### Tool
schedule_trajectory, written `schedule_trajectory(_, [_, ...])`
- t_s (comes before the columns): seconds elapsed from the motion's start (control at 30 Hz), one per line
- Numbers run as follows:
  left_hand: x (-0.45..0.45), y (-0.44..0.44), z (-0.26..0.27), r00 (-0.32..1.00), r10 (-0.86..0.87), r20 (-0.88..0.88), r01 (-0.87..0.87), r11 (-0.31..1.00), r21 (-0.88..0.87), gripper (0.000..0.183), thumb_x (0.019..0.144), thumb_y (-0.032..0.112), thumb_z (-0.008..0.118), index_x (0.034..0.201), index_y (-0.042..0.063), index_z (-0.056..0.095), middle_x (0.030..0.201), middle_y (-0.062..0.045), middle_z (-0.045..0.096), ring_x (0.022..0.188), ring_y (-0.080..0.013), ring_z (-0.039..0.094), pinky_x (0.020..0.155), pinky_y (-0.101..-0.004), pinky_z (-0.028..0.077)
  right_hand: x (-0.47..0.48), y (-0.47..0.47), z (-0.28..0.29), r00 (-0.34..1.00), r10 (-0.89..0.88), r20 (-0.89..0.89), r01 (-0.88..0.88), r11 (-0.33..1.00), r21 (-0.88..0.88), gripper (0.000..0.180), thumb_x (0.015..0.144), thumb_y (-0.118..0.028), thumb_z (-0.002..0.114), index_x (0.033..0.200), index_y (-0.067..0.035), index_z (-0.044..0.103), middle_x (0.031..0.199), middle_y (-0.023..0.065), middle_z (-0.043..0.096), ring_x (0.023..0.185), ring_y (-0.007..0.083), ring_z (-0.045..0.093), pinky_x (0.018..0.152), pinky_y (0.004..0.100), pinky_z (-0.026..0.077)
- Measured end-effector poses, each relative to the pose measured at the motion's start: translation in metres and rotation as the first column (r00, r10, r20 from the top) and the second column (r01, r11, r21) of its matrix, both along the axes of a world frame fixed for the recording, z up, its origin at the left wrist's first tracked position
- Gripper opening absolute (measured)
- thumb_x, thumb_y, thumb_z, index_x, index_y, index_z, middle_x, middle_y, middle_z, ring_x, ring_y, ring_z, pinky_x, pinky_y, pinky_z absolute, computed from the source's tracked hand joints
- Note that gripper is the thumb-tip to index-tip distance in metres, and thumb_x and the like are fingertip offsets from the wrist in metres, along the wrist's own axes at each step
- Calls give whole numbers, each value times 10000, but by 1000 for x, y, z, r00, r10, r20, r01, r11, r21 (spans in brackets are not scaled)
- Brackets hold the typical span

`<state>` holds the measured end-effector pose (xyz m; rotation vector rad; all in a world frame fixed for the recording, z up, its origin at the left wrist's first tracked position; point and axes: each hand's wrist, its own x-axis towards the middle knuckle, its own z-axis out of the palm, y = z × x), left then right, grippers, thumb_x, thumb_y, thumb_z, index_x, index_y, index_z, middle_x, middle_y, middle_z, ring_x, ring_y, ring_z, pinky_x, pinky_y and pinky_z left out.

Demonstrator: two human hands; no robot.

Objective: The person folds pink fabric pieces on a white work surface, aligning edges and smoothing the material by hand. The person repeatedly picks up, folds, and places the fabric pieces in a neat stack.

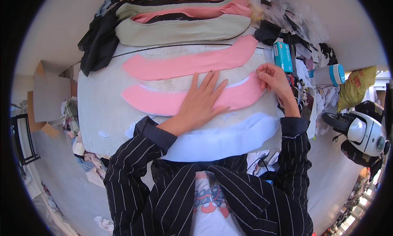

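Observation:
My left hand [199, 102] lies flat with fingers apart on a curved pink fabric piece [156, 101], which rests over a white layer that shows along its edges. At the right end of this same piece, my right hand [271, 78] pinches its tip between thumb and fingers. A second curved pink fabric piece [184, 65] lies just beyond. Nearer my body is a stack of white curved pieces [221, 140], partly under my left forearm. Farther up lies a pale green curved piece [184, 30].
Pink and green fabric stacks [190, 10] lie at the table's far side. Black cloth [99, 42] hangs over the left edge. A teal box [283, 56] and a white-and-teal container [328, 74] stand right. Beyond are a cardboard box [50, 97] at left and a scooter [365, 133] at right.

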<state>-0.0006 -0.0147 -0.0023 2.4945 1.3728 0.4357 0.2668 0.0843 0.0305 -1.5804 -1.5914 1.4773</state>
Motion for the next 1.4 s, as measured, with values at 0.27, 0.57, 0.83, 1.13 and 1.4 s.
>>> schedule_trajectory(0.27, [-83, -22, 61, 859, 283, 427, -244, 959, -145, 533, 973, 351, 528, 1423, 80, 443, 1497, -169, 388, 1440, -339, 269, 1157, -518, 156, -91, -96, 87, 943, 301, 140, -331, 880, 341, 87, 838, -30, 679, 916, -11, 644, 794, 21, 645, 669, 70, 579, 571, 213, 455])
schedule_trajectory(0.57, [-169, -139, 22, 541, 645, 539, -635, 734, -241, 349, 1023, 278, 451, 1218, 51, 630, 1246, -119, 636, 1364, -328, 415, 1135, -444, 230, -243, -185, 3, 759, 467, 454, -647, 465, 604, 156, 783, -127, 714, 869, -44, 613, 799, 115, 582, 747, 306, 611, 626, 390, 494])
schedule_trajectory(0.83, [-149, -167, -12, 608, 674, 421, -703, 703, -110, 453, 1011, 343, 448, 1378, 84, 504, 1443, -138, 464, 1439, -325, 276, 1153, -548, 69, -240, -182, -11, 743, 500, 445, -662, 456, 595, 50, 839, -97, 612, 861, -55, 598, 822, 124, 575, 774, 316, 608, 624, 422, 492])
schedule_trajectory(1.13, [-144, -162, -23, 660, 746, 85, -751, 659, 47, 646, 932, 350, 560, 1488, 109, 336, 1544, -166, 283, 1445, -350, 228, 1151, -585, 93, -206, -170, 10, 942, 335, 39, -312, 825, 471, 55, 881, -11, 614, 935, -3, 615, 786, 96, 627, 656, 206, 598, 620, 290, 477])
schedule_trajectory(1.4, [-143, -164, -23, 656, 751, 76, -755, 654, 55, 679, 888, 232, 595, 1492, 96, 315, 1536, -178, 294, 1453, -342, 212, 1162, -560, 93, -190, -176, 17, 861, 247, -445, -142, 956, 256, 28, 905, -9, 605, 921, 12, 615, 787, 25, 606, 623, 86, 525, 590, 207, 417])
